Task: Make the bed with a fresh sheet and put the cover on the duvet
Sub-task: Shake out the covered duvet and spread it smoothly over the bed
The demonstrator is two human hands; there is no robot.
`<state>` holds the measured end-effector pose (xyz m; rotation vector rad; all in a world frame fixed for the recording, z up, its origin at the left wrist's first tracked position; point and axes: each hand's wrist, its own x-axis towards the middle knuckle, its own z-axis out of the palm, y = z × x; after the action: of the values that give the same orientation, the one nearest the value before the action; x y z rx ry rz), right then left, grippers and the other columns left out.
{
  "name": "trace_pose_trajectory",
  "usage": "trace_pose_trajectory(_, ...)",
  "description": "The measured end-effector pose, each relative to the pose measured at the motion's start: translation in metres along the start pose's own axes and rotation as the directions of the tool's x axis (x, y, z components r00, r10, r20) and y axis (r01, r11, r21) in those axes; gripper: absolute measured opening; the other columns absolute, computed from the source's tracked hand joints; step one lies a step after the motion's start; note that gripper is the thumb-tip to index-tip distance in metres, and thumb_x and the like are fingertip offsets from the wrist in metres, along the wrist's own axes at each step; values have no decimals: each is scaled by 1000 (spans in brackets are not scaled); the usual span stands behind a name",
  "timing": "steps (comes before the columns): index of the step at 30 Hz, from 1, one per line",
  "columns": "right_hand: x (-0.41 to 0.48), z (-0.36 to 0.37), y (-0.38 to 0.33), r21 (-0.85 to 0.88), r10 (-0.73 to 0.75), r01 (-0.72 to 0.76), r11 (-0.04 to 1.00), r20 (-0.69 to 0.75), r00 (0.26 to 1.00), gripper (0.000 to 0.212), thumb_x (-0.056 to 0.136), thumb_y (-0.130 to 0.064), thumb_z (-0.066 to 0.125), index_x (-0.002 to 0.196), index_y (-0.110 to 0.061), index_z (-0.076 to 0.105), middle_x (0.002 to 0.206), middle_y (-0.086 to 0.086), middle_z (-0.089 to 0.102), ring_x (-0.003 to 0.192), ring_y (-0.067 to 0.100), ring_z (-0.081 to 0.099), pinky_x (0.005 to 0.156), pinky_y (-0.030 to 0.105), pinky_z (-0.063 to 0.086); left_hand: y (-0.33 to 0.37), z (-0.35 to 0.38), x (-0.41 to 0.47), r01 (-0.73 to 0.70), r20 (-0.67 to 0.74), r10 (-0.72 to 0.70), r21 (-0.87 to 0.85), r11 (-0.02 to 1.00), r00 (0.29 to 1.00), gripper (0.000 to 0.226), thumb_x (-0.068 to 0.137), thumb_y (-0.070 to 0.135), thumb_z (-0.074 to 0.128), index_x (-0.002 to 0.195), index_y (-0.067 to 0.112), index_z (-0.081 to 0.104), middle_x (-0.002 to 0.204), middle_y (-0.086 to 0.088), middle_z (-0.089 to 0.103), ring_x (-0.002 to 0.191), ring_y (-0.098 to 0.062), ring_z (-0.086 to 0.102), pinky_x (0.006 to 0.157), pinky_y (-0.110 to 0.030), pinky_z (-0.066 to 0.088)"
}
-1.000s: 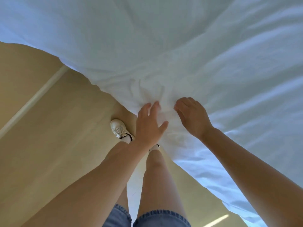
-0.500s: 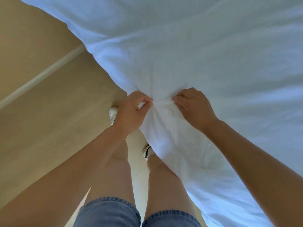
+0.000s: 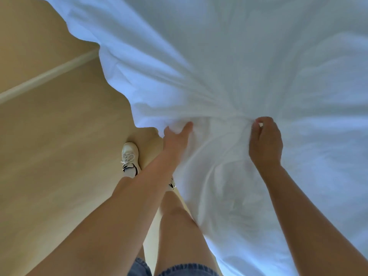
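On the L side a tan floor (image 3: 49, 156) is seen, w/ a pale strip (image 3: 49, 75) running across it at a slant. A white shoe (image 3: 130, 154) w/ white laces is planted on the floor, just beside the sheet's edge. Bare legs & the hem of blue jean shorts (image 3: 179, 270) are seen at the bottom, in the middle.

The left hand (image 3: 176, 140) is stretched out to the edge of the white sheet (image 3: 258, 56). Its fingers are tucked into the cloth & hidden; only the thumb is seen, laid on top. A bunch of sheet is gripped btw thumb & fingers.

The white sheet is spread over the top & the whole R side, and it hangs down past the legs. Lots of folds are pulled toward one spot btw the two hands, so the cloth is bunched there.

The right hand (image 3: 265, 142) is held near the left one, a bit apart. Its fingers are curled & a small fold of the sheet is pinched at the fingertips.
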<state>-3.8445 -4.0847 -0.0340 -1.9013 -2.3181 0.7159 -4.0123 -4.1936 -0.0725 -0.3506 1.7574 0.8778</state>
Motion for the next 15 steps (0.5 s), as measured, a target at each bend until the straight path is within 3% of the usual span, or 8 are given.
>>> trace_pose_trajectory(2,-6,6,-9,63,-36,36,997,-8,999,48,95,-36,51,125,1,49,116,23,54,111,38,47,90,35,32,1,1,4,24,0,-24,-11,1000,1000,69,83,49,65,135,11,39,117,-3,57,105,-24,57,90,-35,47)
trace_pose_trajectory(4,-23,11,-13,-13,-78,80,997,67,995,58,88,-44,60,122,2,50,117,22,53,112,37,46,91,34,28,1,-2,5,-47,31,52,-148,988,998,39,86,34,67,118,16,54,103,1,65,93,-19,62,80,-30,49)
trace_pose_trajectory(6,-38,15,-14,-47,-119,125,991,116,986,35,91,-36,57,100,-3,53,96,15,55,98,35,51,79,37,33,-1,-5,1,-132,28,142,-233,963,989,12,87,22,67,97,23,61,93,4,67,86,-16,66,76,-27,52)
trace_pose_trajectory(8,-36,10,-15,87,-61,58,995,33,998,20,98,-25,47,84,-11,44,71,1,48,76,28,50,64,34,31,-7,-11,-6,-141,-24,140,-275,951,990,11,84,22,70,88,25,61,85,6,69,80,-14,67,76,-29,54)
trace_pose_trajectory(11,-6,-8,-11,257,19,22,966,-154,988,16,96,-25,44,84,-15,43,59,-11,39,62,11,40,58,28,27,-19,-19,-14,-35,-36,22,-385,922,999,16,76,30,76,88,25,66,74,7,72,66,-14,68,65,-33,54)
trace_pose_trajectory(13,10,-17,-4,225,13,28,974,-180,984,19,95,-29,44,85,-14,45,59,-7,44,61,13,41,58,28,25,-20,-17,-19,-16,15,25,-437,900,1000,23,74,29,78,94,24,67,78,4,73,64,-15,70,60,-35,55)
trace_pose_trajectory(15,17,-15,13,97,59,-45,994,-145,988,24,98,-30,45,97,-7,51,78,11,60,79,31,54,66,34,33,-18,-9,-24,24,154,60,-493,870,986,26,77,24,77,100,19,66,87,-2,74,72,-19,71,61,-36,56)
